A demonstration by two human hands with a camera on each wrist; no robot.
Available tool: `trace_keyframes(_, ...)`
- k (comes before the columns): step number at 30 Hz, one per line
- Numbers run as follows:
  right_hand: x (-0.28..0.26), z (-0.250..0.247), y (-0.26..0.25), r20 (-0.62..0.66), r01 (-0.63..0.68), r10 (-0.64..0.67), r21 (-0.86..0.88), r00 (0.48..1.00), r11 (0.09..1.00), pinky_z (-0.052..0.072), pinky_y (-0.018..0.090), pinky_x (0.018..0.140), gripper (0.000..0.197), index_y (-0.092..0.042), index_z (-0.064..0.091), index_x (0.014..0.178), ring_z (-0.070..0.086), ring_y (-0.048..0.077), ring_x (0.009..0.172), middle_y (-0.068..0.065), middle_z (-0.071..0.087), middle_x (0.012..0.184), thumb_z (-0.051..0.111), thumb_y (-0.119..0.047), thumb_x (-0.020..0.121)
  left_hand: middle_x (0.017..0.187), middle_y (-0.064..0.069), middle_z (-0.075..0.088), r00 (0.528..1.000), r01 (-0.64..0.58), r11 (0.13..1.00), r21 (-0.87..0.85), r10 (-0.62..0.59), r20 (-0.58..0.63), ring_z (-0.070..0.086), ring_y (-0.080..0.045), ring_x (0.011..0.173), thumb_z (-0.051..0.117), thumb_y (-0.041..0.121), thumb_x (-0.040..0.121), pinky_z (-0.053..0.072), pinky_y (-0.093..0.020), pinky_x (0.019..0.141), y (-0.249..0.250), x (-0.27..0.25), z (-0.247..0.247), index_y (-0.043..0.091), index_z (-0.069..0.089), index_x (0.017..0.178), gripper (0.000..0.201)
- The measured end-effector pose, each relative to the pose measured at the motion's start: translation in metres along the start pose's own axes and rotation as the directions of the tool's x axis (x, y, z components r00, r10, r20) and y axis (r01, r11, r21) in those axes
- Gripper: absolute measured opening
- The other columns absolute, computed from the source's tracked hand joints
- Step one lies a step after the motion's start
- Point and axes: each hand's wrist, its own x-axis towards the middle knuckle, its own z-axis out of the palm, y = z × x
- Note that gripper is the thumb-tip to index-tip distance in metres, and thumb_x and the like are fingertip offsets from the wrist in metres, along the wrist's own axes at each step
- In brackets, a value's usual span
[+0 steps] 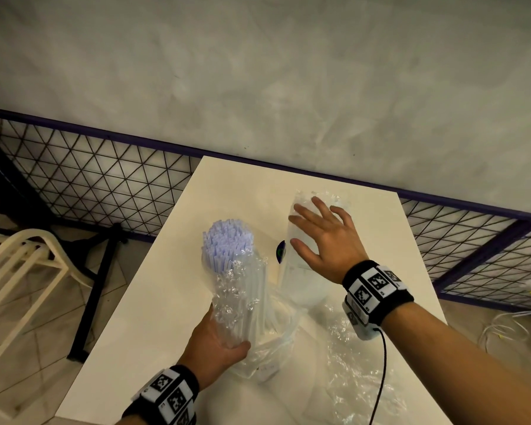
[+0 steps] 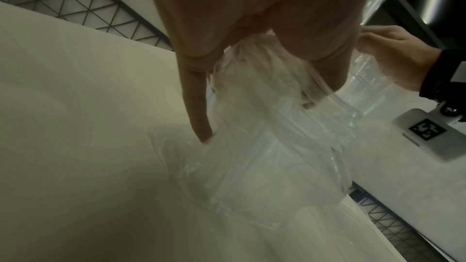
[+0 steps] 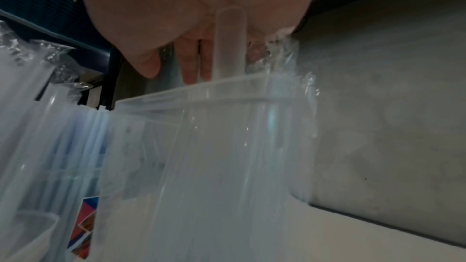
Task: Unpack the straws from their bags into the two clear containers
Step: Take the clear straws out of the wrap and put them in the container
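My left hand [image 1: 224,338] grips the lower part of a crinkled clear bag [image 1: 242,289] that stands nearly upright over the table. A thick bundle of pale blue-white straws [image 1: 227,240] sticks out of its top. In the left wrist view my fingers [image 2: 196,107] curl round the bag [image 2: 252,146]. My right hand [image 1: 322,237] lies with spread, straight fingers on top of a tall clear container [image 1: 301,280] lined with clear plastic film. The right wrist view shows that container [image 3: 201,166] under my palm, with one pale straw [image 3: 229,47] standing up against the palm.
An empty crumpled clear bag [image 1: 350,363] lies on the white table [image 1: 141,317] near my right forearm. A black wire-mesh fence [image 1: 89,179] runs behind the table against a grey wall. A cream chair [image 1: 19,265] stands left. Cables [image 1: 503,326] lie on the floor right.
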Motion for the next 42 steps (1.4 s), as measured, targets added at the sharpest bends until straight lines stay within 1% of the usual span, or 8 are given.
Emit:
trace_keyframes(10, -0.01, 0.01, 0.015, 0.216, -0.207, 0.198, 0.02, 0.956, 0.978, 0.0, 0.032, 0.12, 0.079, -0.02, 0.004, 0.158, 0.0, 0.015, 0.153, 0.0, 0.005, 0.166, 0.001, -0.064, 0.092, 0.064, 0.012, 0.068, 1.0, 0.009, 0.999, -0.032, -0.009, -0.005, 0.061, 0.005, 0.06, 0.084, 0.016, 0.068, 0.044, -0.006, 0.063, -0.002, 0.001, 0.0, 0.015, 0.062, 0.11, 0.048)
trace_keyframes(15, -0.008, -0.009, 0.005, 0.036, -0.213, 0.21, 0.13, 0.977, 0.968, 0.002, 0.039, 0.117, 0.061, -0.026, 0.026, 0.153, 0.003, 0.014, 0.152, -0.004, 0.015, 0.164, 0.022, -0.056, 0.099, 0.067, 0.014, 0.069, 1.0, 0.018, 0.999, -0.032, -0.018, 0.002, 0.061, 0.006, 0.06, 0.084, 0.015, 0.068, 0.044, -0.007, 0.064, -0.003, 0.001, 0.0, 0.015, 0.061, 0.107, 0.045)
trace_keyframes(19, -0.017, -0.033, -0.036, -0.19, 0.097, -0.045, 0.275, 0.981, 0.957, 0.031, 0.044, 0.105, 0.039, -0.019, 0.054, 0.134, 0.042, 0.021, 0.135, 0.001, 0.054, 0.141, 0.047, -0.024, 0.095, 0.05, 0.017, 0.062, 0.999, 0.029, 0.999, -0.015, -0.029, 0.014, 0.055, 0.008, 0.048, 0.083, 0.01, 0.071, 0.042, -0.005, 0.058, -0.006, 0.0, 0.0, 0.008, 0.054, 0.088, 0.034)
trace_keyframes(22, -0.031, -0.029, -0.065, -0.028, 0.159, -0.167, 0.481, 0.986, 0.862, 0.028, 0.033, 0.113, 0.058, -0.017, 0.041, 0.145, 0.036, 0.017, 0.14, 0.002, 0.044, 0.15, 0.058, -0.015, 0.09, 0.073, 0.01, 0.073, 0.999, 0.051, 0.997, -0.065, -0.05, 0.018, 0.067, 0.003, 0.069, 0.085, 0.022, 0.064, 0.047, -0.009, 0.071, -0.007, -0.001, -0.001, 0.009, 0.061, 0.104, 0.048)
trace_keyframes(28, -0.042, -0.011, -0.088, 0.35, -0.205, -0.064, 0.678, 0.935, 0.706, 0.015, 0.005, 0.108, 0.094, -0.032, 0.003, 0.155, 0.021, 0.005, 0.146, -0.007, 0.023, 0.161, 0.069, -0.025, 0.089, 0.097, 0.007, 0.074, 0.998, 0.048, 0.993, -0.105, -0.042, 0.056, 0.07, -0.006, 0.087, 0.082, 0.026, 0.061, 0.051, -0.02, 0.08, -0.013, -0.004, 0.0, 0.029, 0.059, 0.114, 0.058)
trace_keyframes(35, -0.046, 0.013, -0.08, 0.42, -0.391, 0.077, 0.742, 0.904, 0.545, 0.049, 0.016, 0.076, 0.071, -0.034, 0.043, 0.139, 0.054, -0.001, 0.083, -0.01, 0.057, 0.098, 0.079, -0.022, 0.08, 0.103, 0.01, 0.074, 0.997, 0.054, 0.991, -0.119, -0.047, 0.058, 0.07, -0.004, 0.094, 0.084, 0.023, 0.064, 0.051, -0.021, 0.084, -0.017, -0.008, -0.002, 0.031, 0.06, 0.113, 0.055)
trace_keyframes(38, -0.05, 0.023, -0.072, 0.467, -0.421, 0.079, 0.695, 0.88, 0.583, 0.055, 0.035, 0.08, 0.036, -0.018, 0.066, 0.109, 0.06, 0.009, 0.088, -0.001, 0.062, 0.098, 0.079, -0.028, 0.076, 0.104, 0.012, 0.074, 0.998, 0.052, 0.991, -0.125, -0.046, 0.052, 0.069, -0.003, 0.096, 0.085, 0.022, 0.064, 0.051, -0.019, 0.085, -0.019, -0.008, -0.001, 0.031, 0.06, 0.114, 0.056)
trace_keyframes(42, -0.055, 0.025, -0.074, 0.493, -0.443, 0.061, 0.712, 0.868, 0.545, 0.051, 0.023, 0.076, 0.03, -0.032, 0.068, 0.098, 0.061, 0.011, 0.092, -0.007, 0.066, 0.102, 0.082, -0.029, 0.071, 0.104, 0.011, 0.074, 0.998, 0.044, 0.99, -0.134, -0.037, 0.056, 0.069, -0.004, 0.096, 0.084, 0.024, 0.062, 0.051, -0.021, 0.086, -0.019, -0.008, 0.0, 0.03, 0.06, 0.114, 0.058)
